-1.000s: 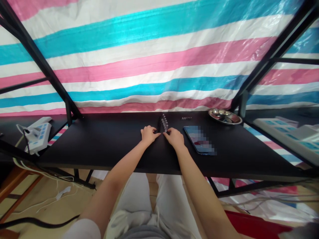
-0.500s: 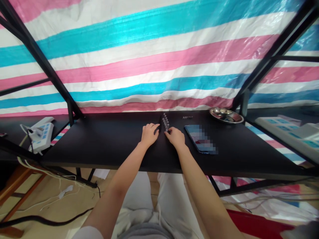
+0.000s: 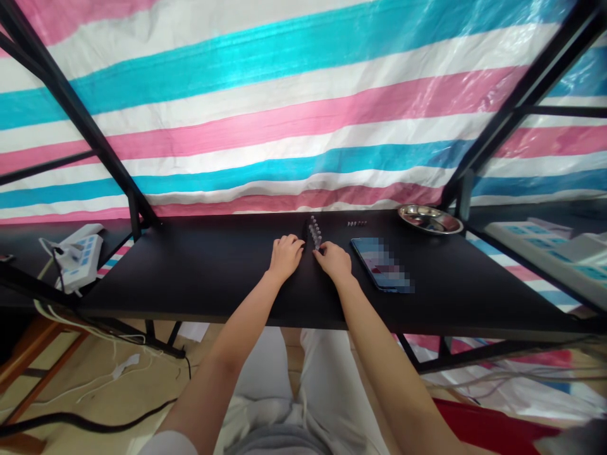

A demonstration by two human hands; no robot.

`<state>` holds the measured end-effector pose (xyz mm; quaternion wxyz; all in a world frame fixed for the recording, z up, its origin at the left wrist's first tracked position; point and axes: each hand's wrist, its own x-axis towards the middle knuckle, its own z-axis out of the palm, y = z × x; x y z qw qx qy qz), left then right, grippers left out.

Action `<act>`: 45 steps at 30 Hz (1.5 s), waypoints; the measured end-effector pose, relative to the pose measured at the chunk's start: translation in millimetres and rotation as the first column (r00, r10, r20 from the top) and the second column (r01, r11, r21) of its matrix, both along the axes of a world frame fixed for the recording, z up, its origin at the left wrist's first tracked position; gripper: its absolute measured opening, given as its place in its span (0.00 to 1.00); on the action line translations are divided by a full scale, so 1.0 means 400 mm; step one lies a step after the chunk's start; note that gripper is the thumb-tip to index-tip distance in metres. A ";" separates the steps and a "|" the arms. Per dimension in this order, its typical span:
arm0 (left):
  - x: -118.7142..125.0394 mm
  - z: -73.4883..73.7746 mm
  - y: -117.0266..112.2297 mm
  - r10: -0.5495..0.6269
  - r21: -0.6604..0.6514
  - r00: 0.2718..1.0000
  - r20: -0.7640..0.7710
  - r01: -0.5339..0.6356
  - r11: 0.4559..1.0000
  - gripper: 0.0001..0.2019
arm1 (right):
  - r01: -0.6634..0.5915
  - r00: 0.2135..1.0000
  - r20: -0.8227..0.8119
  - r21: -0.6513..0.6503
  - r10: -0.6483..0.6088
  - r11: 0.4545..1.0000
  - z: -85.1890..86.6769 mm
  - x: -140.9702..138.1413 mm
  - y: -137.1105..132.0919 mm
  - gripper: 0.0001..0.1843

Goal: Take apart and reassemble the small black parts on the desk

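A double row of small silvery, clear-looking screw-like pieces stands upright on the black table. My right hand is at the near end of the row, with thumb and index finger closed on the nearest piece. To the left of the row lies a thin dark strip, hard to make out against the tabletop. At its near end is my left hand, fingers curled and drawn in towards the thumb. Whatever it pinches is hidden or too small to name.
A phone lies right of my right hand. Behind it, several tiny metal pieces form a line. A round steel plate sits at the back right. Power strips rest on the left. Black frame posts flank the table, with striped sheeting behind.
The index finger of my left hand has curled in closer to its thumb beside the dark strip. My right hand has stayed at the row's near end.
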<state>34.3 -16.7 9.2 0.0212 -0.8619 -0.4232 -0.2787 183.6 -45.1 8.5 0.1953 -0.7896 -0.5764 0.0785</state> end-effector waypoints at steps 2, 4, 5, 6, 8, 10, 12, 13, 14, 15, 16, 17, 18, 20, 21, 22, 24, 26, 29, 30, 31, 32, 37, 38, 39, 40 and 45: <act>0.000 0.001 0.001 0.019 -0.021 0.999 0.032 -0.018 1.000 0.07 | -0.005 1.000 0.011 0.004 0.005 1.000 -0.001 0.000 0.001 0.15; -0.001 0.002 0.002 0.038 -0.044 0.996 0.077 -0.035 0.998 0.05 | -0.010 1.000 0.021 0.009 0.009 1.000 -0.003 -0.001 0.001 0.15; -0.001 0.003 0.001 0.048 -0.051 0.993 0.108 -0.043 0.998 0.04 | -0.010 1.000 0.026 0.013 0.010 1.000 -0.003 -0.001 0.002 0.15; -0.001 0.003 0.001 0.056 -0.054 0.988 0.143 -0.048 0.997 0.04 | -0.010 0.999 0.031 0.017 0.009 1.000 -0.004 -0.002 0.002 0.15; 0.000 0.005 -0.001 0.067 -0.056 0.974 0.216 -0.056 0.997 0.05 | -0.009 0.999 0.039 0.031 0.008 0.999 -0.004 -0.003 0.004 0.14; 0.001 0.008 -0.003 0.071 -0.061 0.958 0.279 -0.056 0.997 0.05 | -0.010 0.999 0.046 0.046 0.008 0.999 -0.005 -0.003 0.006 0.14; 0.001 0.010 -0.004 0.064 -0.062 0.945 0.321 -0.046 0.997 0.06 | -0.021 0.999 0.050 0.055 0.018 0.998 -0.006 -0.002 0.009 0.13; 0.001 0.011 -0.004 0.058 -0.059 0.940 0.337 -0.040 0.997 0.06 | -0.034 0.998 0.051 0.057 0.031 0.998 -0.007 -0.002 0.011 0.13; 0.001 0.012 -0.004 0.052 -0.057 0.936 0.349 -0.035 0.998 0.05 | -0.051 0.998 0.051 0.059 0.048 0.997 -0.007 -0.002 0.012 0.12; 0.001 0.013 -0.005 0.048 -0.056 0.932 0.360 -0.030 0.998 0.05 | -0.074 0.996 0.051 0.061 0.071 0.995 -0.008 -0.002 0.012 0.12; 0.001 0.014 -0.005 0.044 -0.055 0.927 0.371 -0.026 0.998 0.05 | -0.098 0.994 0.051 0.065 0.095 0.993 -0.008 -0.003 0.011 0.11; 0.001 0.015 -0.006 0.041 -0.053 0.923 0.383 -0.022 0.998 0.05 | -0.121 0.992 0.052 0.069 0.117 0.990 -0.007 -0.004 0.010 0.11; 0.001 0.016 -0.007 0.036 -0.049 0.918 0.394 -0.018 0.999 0.05 | -0.143 0.989 0.054 0.076 0.139 0.987 -0.007 -0.005 0.008 0.10; 0.001 0.018 -0.008 0.023 -0.040 0.911 0.412 -0.008 0.999 0.05 | -0.182 0.982 0.063 0.092 0.177 0.979 -0.004 -0.010 0.003 0.10; 0.001 0.019 -0.008 0.017 -0.038 0.909 0.415 -0.002 0.999 0.05 | -0.196 0.979 0.068 0.100 0.190 0.975 -0.002 -0.012 0.000 0.10; 0.001 0.020 -0.008 0.013 -0.040 0.909 0.416 0.004 0.999 0.05 | -0.207 0.977 0.072 0.108 0.200 0.972 0.000 -0.014 -0.002 0.10; 0.000 0.021 -0.008 0.006 -0.050 0.911 0.413 0.016 0.999 0.05 | -0.218 0.975 0.078 0.118 0.210 0.969 0.004 -0.018 -0.006 0.10; 0.000 0.021 -0.007 0.004 -0.061 0.911 0.412 0.023 0.998 0.05 | -0.219 0.974 0.082 0.120 0.210 0.968 0.008 -0.021 -0.009 0.10; 0.000 0.020 -0.008 0.001 -0.060 0.908 0.420 0.026 0.998 0.05 | -0.218 0.974 0.081 0.113 0.210 0.969 0.013 -0.022 -0.012 0.10; 0.000 0.020 -0.008 -0.002 -0.055 0.906 0.424 0.028 0.998 0.05 | -0.218 0.975 0.079 0.112 0.210 0.970 0.014 -0.023 -0.012 0.10; 0.001 0.020 -0.008 -0.006 -0.051 0.904 0.427 0.030 0.998 0.05 | -0.217 0.975 0.077 0.111 0.209 0.970 0.014 -0.023 -0.013 0.10; 0.001 0.021 -0.009 -0.009 -0.049 0.903 0.428 0.033 0.998 0.04 | -0.217 0.975 0.075 0.110 0.209 0.970 0.014 -0.023 -0.012 0.10; 0.002 0.022 -0.010 -0.014 -0.051 0.904 0.427 0.040 0.998 0.05 | -0.216 0.975 0.076 0.092 0.210 0.972 0.009 -0.024 -0.011 0.10; 0.002 0.021 -0.010 -0.016 -0.050 0.905 0.424 0.041 0.998 0.05 | -0.219 0.974 0.079 0.093 0.212 0.971 0.008 -0.024 -0.010 0.10; 0.001 0.020 -0.010 -0.016 -0.049 0.907 0.420 0.041 0.998 0.05 | -0.223 0.973 0.083 0.098 0.215 0.970 0.007 -0.024 -0.010 0.10; 0.001 0.019 -0.010 -0.016 -0.049 0.911 0.413 0.040 0.998 0.05 | -0.227 0.972 0.088 0.102 0.218 0.969 0.006 -0.024 -0.010 0.10; 0.002 0.022 -0.017 -0.046 -0.019 0.919 0.392 0.058 0.998 0.09 | -0.235 0.969 0.098 0.090 0.227 0.968 0.008 -0.024 -0.009 0.09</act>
